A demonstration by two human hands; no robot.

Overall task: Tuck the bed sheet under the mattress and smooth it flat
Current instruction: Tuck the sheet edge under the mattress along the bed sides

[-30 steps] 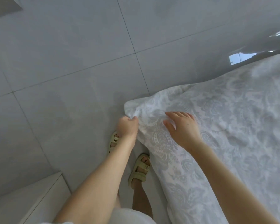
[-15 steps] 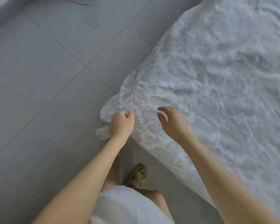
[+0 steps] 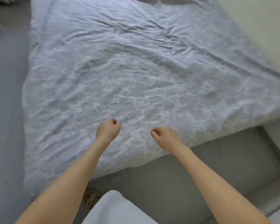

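Both hands have moved off the sheet's corner. The left hand (image 3: 108, 130) no longer bunches it and sits beside the right hand (image 3: 166, 136) over the near edge. Their fingers curl inward; I cannot tell whether they pinch cloth. The sheet (image 3: 136, 70) lies spread and wrinkled over the bed, its long axis running away from the person.
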